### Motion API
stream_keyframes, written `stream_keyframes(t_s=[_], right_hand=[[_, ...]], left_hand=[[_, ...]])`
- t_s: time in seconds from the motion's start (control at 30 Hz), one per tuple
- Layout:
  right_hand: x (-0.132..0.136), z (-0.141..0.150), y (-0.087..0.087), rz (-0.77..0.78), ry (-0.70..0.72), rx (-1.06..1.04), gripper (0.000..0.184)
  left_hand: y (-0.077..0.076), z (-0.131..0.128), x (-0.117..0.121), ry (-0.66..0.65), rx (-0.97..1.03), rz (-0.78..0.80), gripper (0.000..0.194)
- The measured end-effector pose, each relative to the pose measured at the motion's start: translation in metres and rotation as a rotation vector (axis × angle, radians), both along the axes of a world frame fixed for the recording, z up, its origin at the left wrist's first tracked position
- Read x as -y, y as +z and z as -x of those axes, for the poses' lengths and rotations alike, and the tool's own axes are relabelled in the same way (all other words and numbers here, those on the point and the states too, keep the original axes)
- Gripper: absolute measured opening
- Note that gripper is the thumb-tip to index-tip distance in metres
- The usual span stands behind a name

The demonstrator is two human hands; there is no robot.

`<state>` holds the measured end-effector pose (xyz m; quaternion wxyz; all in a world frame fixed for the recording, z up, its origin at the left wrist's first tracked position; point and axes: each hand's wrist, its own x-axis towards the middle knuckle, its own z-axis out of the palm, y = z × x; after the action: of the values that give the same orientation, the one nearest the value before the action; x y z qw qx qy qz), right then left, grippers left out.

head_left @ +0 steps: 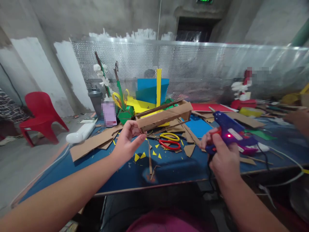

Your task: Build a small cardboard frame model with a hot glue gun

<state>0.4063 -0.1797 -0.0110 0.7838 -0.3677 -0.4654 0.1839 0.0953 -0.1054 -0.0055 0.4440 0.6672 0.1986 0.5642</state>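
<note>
My left hand (pixel 129 141) grips the near left end of a long, narrow cardboard box (pixel 166 116), thumb below and fingers curled at its edge. The box is tilted, its right end higher, and is held above the table. In my right hand (pixel 223 154) is a blue glue gun (pixel 228 127) with a lit red light, its nozzle pointing up and left toward the box's right end, apart from it. Scissors with red and yellow handles (pixel 170 145) lie under the box, among yellow paper scraps (pixel 143 155) and cardboard strips.
A green pot (pixel 125 115) with paper plants stands behind my left hand. Blue card (pixel 152 88) and a yellow strip (pixel 158 87) rise behind the box. Cardboard sheets (pixel 94 143) and a white power strip (pixel 82 132) lie left. A mesh panel (pixel 193 71) borders the back.
</note>
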Motion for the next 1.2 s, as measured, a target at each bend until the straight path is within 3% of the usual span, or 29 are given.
stream_keyframes(t_s=[0.13,0.27,0.4,0.6,0.77,0.93,1.03,1.2], right_hand=[[-0.026,0.014,0.015,0.014,0.087,-0.159,0.049],[-0.041,0.022,0.014,0.063,0.146,-0.301,0.048],[-0.044,0.019,0.014,0.086,0.157,-0.295,0.046],[-0.045,0.015,0.028,0.144,0.2,-0.235,0.051],[-0.05,0.013,0.032,0.204,0.21,-0.225,0.055],[-0.058,0.014,0.033,0.21,0.241,-0.188,0.055],[-0.06,0.013,0.031,0.183,0.188,-0.114,0.047],[-0.036,0.002,0.018,0.004,0.084,-0.033,0.032]], left_hand=[[-0.002,-0.004,0.002,-0.091,-0.049,0.02,0.051],[0.001,-0.007,0.007,-0.163,-0.083,0.085,0.053],[0.003,-0.009,0.01,-0.227,-0.158,0.246,0.057],[0.004,-0.01,0.013,-0.308,-0.282,0.471,0.082],[0.004,-0.005,0.012,-0.452,-0.216,0.641,0.075],[-0.001,-0.002,0.004,-0.438,-0.206,0.72,0.066],[0.0,-0.003,0.003,-0.418,-0.207,0.732,0.065],[0.006,-0.006,0.009,-0.301,-0.155,0.677,0.064]])
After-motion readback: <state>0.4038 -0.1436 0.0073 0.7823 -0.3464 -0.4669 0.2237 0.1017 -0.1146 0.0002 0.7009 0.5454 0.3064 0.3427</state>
